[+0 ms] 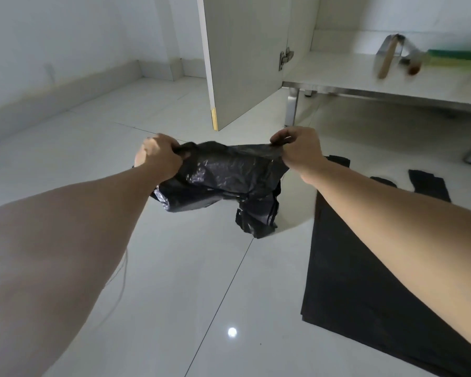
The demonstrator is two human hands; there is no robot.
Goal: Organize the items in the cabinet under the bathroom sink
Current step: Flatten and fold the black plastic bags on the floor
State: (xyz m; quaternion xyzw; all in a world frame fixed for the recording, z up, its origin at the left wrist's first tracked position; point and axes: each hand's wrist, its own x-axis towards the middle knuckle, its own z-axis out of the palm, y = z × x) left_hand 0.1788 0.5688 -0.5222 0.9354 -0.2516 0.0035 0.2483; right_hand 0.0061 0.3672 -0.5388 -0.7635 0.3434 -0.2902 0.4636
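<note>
Your two bare forearms fill the lower corners and reach forward over the pale tiled floor (pixel 174 268). Between them you hold a crumpled black bag (pixel 229 175) up off the floor: your left hand (pixel 158 156) grips its left end with the fingers curled round the plastic, and your right hand (pixel 297 148) pinches its right end, so the top edge runs between the two fists while the rest hangs loose below. Under your right forearm a flat black sheet (pixel 351 281) lies spread on the tiles, with two smaller black pieces (pixel 427 183) just past its far corner. Ahead, the cabinet door (pixel 242 58) stands open on its hinge (pixel 285 59). Right of it, on the cabinet shelf (pixel 337 74), lie a metal strip with a wooden stick (pixel 386 58) and something green (pixel 452 54), both blurred
</note>
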